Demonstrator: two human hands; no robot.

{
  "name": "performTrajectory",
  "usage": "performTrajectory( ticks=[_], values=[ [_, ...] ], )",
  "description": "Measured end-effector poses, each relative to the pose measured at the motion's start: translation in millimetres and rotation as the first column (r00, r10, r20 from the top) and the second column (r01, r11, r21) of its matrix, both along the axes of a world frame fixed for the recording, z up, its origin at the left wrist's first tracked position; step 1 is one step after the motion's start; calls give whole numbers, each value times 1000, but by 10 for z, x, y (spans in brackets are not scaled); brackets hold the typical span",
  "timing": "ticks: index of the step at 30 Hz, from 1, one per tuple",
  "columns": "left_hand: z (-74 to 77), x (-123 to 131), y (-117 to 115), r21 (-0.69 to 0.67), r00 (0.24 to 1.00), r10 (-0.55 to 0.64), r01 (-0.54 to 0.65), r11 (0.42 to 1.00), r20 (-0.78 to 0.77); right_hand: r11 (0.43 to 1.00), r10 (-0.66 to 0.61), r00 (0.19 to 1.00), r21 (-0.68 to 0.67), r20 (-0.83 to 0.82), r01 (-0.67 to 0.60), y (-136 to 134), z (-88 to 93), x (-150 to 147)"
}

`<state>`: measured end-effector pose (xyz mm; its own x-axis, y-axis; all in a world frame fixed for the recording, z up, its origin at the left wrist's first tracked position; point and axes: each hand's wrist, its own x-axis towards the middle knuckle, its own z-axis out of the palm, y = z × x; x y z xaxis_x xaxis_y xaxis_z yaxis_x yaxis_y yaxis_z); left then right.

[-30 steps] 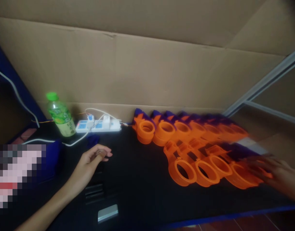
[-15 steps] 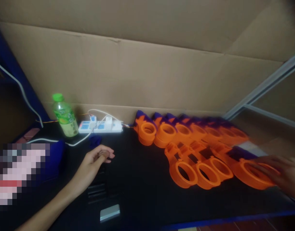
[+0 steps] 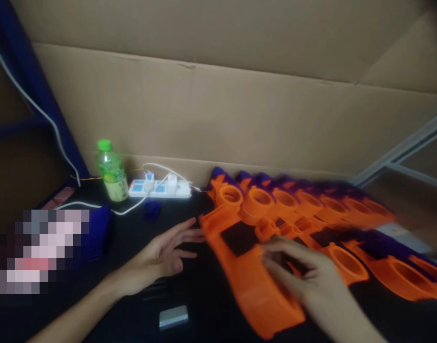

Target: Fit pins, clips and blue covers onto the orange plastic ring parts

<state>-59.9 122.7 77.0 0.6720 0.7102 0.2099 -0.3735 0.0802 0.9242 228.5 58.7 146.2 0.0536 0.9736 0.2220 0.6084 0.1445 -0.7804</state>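
Note:
My right hand (image 3: 307, 276) grips an orange plastic tape dispenser (image 3: 254, 281) by its wide round end, thumb and fingers at the ring's opening. It is held above the black table, its narrower end with a rectangular opening pointing up and left. My left hand (image 3: 172, 252) is open, fingers spread towards that narrower end; I cannot tell if the fingertips touch it. Behind the held piece lie more orange dispensers, among them a loose one (image 3: 347, 264) partly hidden by my right hand. A back row of orange dispensers (image 3: 261, 197) has purple-blue parts attached.
A green-capped bottle (image 3: 113, 174) stands at the back left beside a white power strip (image 3: 159, 188) with plugs and cables. A small light-coloured block (image 3: 173, 317) lies near the front. Cardboard (image 3: 218, 114) walls the back. Further orange-and-purple dispensers (image 3: 411, 278) lie at the right.
My right hand has come from the far right to the middle with an orange tape dispenser in it. My left hand has opened its fingers and moved right. The view has shifted slightly.

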Motion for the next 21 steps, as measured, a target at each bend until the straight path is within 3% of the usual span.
performTrajectory(
  ticks=[2,4,9,11,13,15,17,21],
  values=[
    [20,15,-30,-69,997,22,-17,997,78,986,154,987,-51,-45,-156,76,-109,-473],
    [54,7,-25,-186,984,125,-100,977,128,963,257,966,-76,-43,-259,108,-211,-759],
    [158,-135,108,-431,889,453,-381,818,73,921,378,912,42,159,-388,22,-556,-904],
    [183,-195,158,-456,853,521,-457,764,17,856,418,846,167,331,-489,-66,-759,-884],
    [194,-224,184,-433,839,543,-505,747,-42,760,410,739,247,534,-601,-151,-960,-874],
    [192,-220,188,-401,838,538,-525,750,-92,706,343,653,273,675,-653,-211,-1116,-882],
    [181,-197,179,-384,842,526,-529,757,-122,686,297,612,282,733,-670,-242,-1207,-905],
    [166,-158,149,-349,851,509,-520,780,-131,712,252,652,319,715,-625,-267,-1257,-959]
  ],
)
